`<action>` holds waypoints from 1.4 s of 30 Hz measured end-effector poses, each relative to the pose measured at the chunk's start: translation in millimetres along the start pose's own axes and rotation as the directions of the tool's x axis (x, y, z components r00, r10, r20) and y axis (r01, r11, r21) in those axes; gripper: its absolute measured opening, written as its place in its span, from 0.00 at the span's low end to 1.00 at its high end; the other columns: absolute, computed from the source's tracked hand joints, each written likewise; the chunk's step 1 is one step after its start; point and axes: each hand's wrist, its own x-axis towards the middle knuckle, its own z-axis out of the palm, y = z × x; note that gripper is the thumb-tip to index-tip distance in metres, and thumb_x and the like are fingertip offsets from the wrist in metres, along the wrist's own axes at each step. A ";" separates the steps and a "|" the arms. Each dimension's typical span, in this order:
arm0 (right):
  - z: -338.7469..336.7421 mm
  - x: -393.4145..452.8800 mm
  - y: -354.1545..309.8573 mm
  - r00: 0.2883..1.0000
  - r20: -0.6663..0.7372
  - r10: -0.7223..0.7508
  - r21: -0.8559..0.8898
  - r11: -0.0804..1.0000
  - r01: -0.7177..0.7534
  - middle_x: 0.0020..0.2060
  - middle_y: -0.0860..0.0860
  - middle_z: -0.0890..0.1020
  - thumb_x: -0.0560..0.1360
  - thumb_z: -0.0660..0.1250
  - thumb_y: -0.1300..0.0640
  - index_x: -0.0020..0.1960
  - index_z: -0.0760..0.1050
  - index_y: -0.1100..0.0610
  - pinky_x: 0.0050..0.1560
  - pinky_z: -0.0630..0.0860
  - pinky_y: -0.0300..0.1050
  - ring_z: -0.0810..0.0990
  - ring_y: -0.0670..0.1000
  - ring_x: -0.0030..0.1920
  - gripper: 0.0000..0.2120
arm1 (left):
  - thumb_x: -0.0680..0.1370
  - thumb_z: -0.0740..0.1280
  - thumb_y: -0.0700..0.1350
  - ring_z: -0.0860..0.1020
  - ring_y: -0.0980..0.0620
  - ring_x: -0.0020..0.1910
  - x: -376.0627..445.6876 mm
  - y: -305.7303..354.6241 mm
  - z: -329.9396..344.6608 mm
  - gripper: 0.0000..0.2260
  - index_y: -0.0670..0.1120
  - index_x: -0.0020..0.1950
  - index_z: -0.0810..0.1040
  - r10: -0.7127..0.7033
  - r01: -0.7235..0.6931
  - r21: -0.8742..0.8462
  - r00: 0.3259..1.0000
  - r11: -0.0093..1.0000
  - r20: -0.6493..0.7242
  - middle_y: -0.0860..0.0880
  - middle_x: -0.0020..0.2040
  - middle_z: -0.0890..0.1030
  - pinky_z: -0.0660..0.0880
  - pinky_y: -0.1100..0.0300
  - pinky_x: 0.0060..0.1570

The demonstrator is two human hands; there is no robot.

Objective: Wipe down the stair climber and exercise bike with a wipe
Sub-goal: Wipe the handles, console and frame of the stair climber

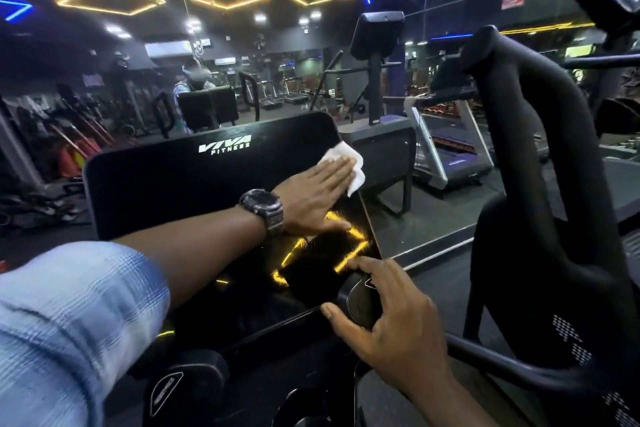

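A large black console screen (180, 191) marked VIVA FITNESS fills the middle of the view. My left hand (315, 194), with a watch on the wrist, lies flat with straight fingers and presses a white wipe (346, 158) against the screen's upper right corner. My right hand (391, 315) grips the console's lower right corner, thumb on the lower edge and fingers curled over a round knob (360, 302). Yellow ceiling lights reflect in the glossy screen near both hands.
A thick black handlebar (526, 121) of the machine rises at the right, with a bar running below my right wrist. A wall mirror ahead reflects the gym, a person, treadmills (446, 149) and another console (377, 31). Cup holders sit below the screen.
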 end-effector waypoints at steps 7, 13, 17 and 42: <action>1.1 -0.4 0.4 1.000 -0.002 0.000 0.005 1.000 0.000 0.48 0.39 0.76 0.72 0.66 0.29 0.62 0.75 0.47 0.38 0.77 0.32 0.78 0.38 0.42 0.27 | 0.76 0.37 0.73 0.41 0.47 0.80 11.8 -40.0 -15.3 0.44 0.43 0.81 0.40 -0.250 0.249 -0.040 0.967 0.968 -0.040 0.42 0.81 0.43 0.44 0.49 0.79; 0.7 -0.5 0.2 1.000 -0.003 0.006 0.007 1.000 -0.006 0.49 0.38 0.77 0.71 0.65 0.28 0.62 0.74 0.46 0.38 0.77 0.33 0.77 0.38 0.43 0.28 | 0.72 0.32 0.76 0.41 0.42 0.80 20.2 -14.0 -10.3 0.50 0.38 0.80 0.42 -0.294 0.290 -0.088 0.955 0.953 -0.041 0.38 0.80 0.44 0.42 0.46 0.78; 0.5 -0.4 -0.7 1.000 -0.023 0.000 0.016 1.000 0.000 0.48 0.38 0.76 0.71 0.66 0.29 0.62 0.74 0.45 0.37 0.78 0.35 0.77 0.38 0.43 0.27 | 0.73 0.37 0.76 0.42 0.45 0.80 15.7 -23.3 -6.6 0.47 0.42 0.80 0.41 -0.103 0.103 -0.017 0.994 0.995 -0.037 0.40 0.81 0.45 0.44 0.47 0.79; 0.2 -0.9 1.1 1.000 -0.011 -0.001 0.040 0.999 0.001 0.49 0.38 0.77 0.71 0.67 0.28 0.62 0.74 0.45 0.36 0.78 0.35 0.79 0.38 0.42 0.27 | 0.75 0.45 0.75 0.71 0.43 0.54 12.3 -67.4 -18.0 0.41 0.42 0.72 0.63 -0.518 0.521 -0.027 0.838 0.853 -0.175 0.42 0.60 0.73 0.67 0.47 0.56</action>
